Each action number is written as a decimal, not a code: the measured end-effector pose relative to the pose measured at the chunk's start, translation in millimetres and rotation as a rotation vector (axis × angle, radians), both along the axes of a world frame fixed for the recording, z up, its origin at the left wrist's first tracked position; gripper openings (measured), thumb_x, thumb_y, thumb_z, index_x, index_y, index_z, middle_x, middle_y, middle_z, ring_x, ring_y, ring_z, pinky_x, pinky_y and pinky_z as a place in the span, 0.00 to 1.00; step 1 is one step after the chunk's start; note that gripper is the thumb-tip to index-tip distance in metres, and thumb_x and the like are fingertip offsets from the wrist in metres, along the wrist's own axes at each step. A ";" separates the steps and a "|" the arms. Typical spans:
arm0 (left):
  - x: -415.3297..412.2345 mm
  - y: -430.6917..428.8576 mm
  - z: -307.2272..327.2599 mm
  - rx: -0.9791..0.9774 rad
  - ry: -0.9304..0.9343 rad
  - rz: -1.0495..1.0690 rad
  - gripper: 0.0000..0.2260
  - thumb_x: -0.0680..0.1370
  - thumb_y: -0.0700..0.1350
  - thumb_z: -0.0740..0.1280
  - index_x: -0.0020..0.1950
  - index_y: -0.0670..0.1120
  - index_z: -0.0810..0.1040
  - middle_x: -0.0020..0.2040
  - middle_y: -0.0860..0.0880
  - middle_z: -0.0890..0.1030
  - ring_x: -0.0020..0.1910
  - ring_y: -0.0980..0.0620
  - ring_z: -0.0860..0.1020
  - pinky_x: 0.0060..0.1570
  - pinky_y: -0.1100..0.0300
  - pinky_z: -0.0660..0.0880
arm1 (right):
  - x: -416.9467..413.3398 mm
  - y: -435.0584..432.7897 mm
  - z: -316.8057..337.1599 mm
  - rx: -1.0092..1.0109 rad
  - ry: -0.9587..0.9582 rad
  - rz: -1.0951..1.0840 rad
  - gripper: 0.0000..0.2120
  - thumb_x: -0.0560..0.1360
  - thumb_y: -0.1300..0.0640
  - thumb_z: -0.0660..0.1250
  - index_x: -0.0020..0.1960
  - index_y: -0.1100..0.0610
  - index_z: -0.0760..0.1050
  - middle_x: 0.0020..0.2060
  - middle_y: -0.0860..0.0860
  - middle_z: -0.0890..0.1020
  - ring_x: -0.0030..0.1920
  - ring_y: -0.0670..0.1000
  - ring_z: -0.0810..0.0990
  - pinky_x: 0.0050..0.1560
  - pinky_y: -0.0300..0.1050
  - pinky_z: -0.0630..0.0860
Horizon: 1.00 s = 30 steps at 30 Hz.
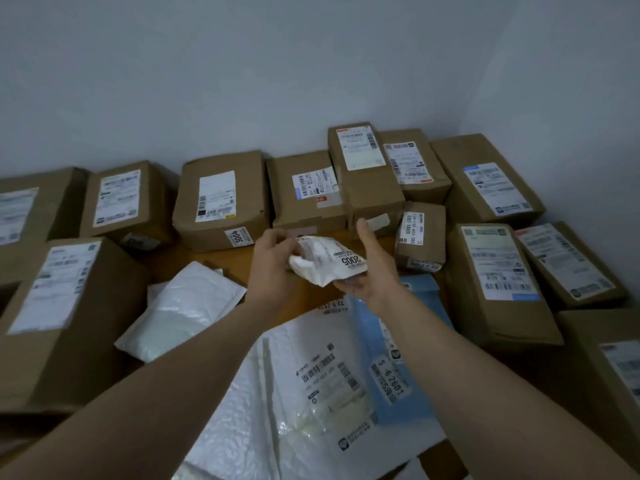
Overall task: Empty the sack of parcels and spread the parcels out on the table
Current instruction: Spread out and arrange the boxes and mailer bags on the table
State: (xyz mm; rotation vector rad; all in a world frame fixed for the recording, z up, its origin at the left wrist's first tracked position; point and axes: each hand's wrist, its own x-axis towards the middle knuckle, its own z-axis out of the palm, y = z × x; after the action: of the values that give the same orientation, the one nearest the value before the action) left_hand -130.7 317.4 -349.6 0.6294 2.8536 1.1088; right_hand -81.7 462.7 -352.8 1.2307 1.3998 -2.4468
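Head view: two hands hold a small white parcel [327, 261] above the middle of a crowded wooden table [239, 268].

The left hand [273, 263] grips the parcel's left end, its fingers curled around the crumpled edge. The right hand [370, 271] lies palm-up beneath the other end with the thumb raised clear, and the fingers that show look flat under the parcel. The parcel's label reads 2005. Brown cardboard boxes [221, 199] line the table along the wall [242, 81] and both sides, and a small box [420, 233] stands just right of the hands. Below the forearms lie a white padded mailer [180, 313], a large white bag [304, 375] and a blue mailer [398, 341], the last two overlapping.
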 end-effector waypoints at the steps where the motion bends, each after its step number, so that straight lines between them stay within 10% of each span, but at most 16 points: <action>1: 4.5 -1.2 0.0 -0.016 -0.016 -0.055 0.08 0.69 0.34 0.72 0.44 0.43 0.78 0.50 0.47 0.70 0.50 0.48 0.71 0.48 0.60 0.66 | -2.2 1.0 -1.1 0.051 0.013 0.013 0.22 0.71 0.48 0.72 0.61 0.55 0.72 0.52 0.53 0.81 0.47 0.53 0.81 0.43 0.49 0.81; 4: 7.7 -19.1 -4.6 0.000 -0.080 -0.019 0.09 0.73 0.33 0.67 0.50 0.44 0.77 0.51 0.48 0.76 0.51 0.48 0.75 0.49 0.60 0.71 | -4.8 -4.0 -12.5 0.454 0.035 0.013 0.20 0.70 0.67 0.73 0.59 0.56 0.75 0.55 0.54 0.79 0.46 0.50 0.79 0.41 0.43 0.79; 8: 1.7 -43.6 -15.4 -0.033 -0.152 0.128 0.12 0.79 0.35 0.60 0.58 0.45 0.76 0.57 0.48 0.79 0.54 0.51 0.76 0.53 0.61 0.72 | -6.3 -11.3 -22.2 0.625 0.067 0.050 0.12 0.71 0.66 0.71 0.52 0.56 0.75 0.54 0.54 0.79 0.54 0.55 0.78 0.51 0.50 0.78; 14: -3.5 -100.6 -31.4 -0.486 -0.191 0.469 0.25 0.80 0.45 0.60 0.76 0.49 0.57 0.78 0.43 0.53 0.77 0.43 0.50 0.73 0.43 0.52 | -9.4 -41.9 -26.3 1.559 -0.065 0.446 0.24 0.76 0.57 0.66 0.70 0.43 0.67 0.73 0.54 0.59 0.73 0.58 0.54 0.72 0.55 0.50; 19: 5.8 -143.4 -46.5 -0.592 -0.612 0.496 0.44 0.71 0.68 0.64 0.76 0.61 0.38 0.76 0.38 0.38 0.76 0.35 0.40 0.70 0.36 0.49 | -45.0 -116.7 -37.8 1.305 0.215 0.879 0.22 0.79 0.54 0.61 0.72 0.53 0.64 0.72 0.52 0.64 0.71 0.55 0.64 0.69 0.50 0.62; 25: 10.9 -144.5 -57.1 -0.451 -0.489 0.113 0.37 0.71 0.66 0.63 0.76 0.62 0.52 0.77 0.42 0.51 0.77 0.41 0.49 0.74 0.42 0.49 | -60.0 -153.9 -56.0 1.219 -0.013 1.010 0.44 0.69 0.45 0.72 0.75 0.53 0.52 0.71 0.57 0.63 0.69 0.59 0.65 0.66 0.54 0.67; 28: 8.2 -148.6 -53.7 0.053 -0.470 0.386 0.29 0.77 0.59 0.59 0.77 0.52 0.59 0.77 0.46 0.57 0.76 0.45 0.54 0.73 0.46 0.54 | -60.5 -149.6 -53.3 1.233 -0.070 0.957 0.45 0.66 0.52 0.77 0.74 0.55 0.53 0.69 0.58 0.63 0.66 0.60 0.69 0.63 0.54 0.70; 30: -2.8 -148.2 -49.0 -0.068 -0.414 0.535 0.27 0.80 0.52 0.58 0.77 0.47 0.56 0.76 0.45 0.60 0.75 0.44 0.57 0.72 0.46 0.59 | -60.3 -147.1 -53.2 1.211 -0.084 0.944 0.42 0.66 0.56 0.77 0.72 0.57 0.56 0.67 0.58 0.65 0.64 0.61 0.71 0.61 0.54 0.72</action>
State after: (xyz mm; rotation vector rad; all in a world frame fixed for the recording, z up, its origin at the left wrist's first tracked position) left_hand -133.5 169.2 -398.6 -0.3598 2.7198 1.0221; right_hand -141.9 315.7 -406.0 0.4042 2.6601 -0.8361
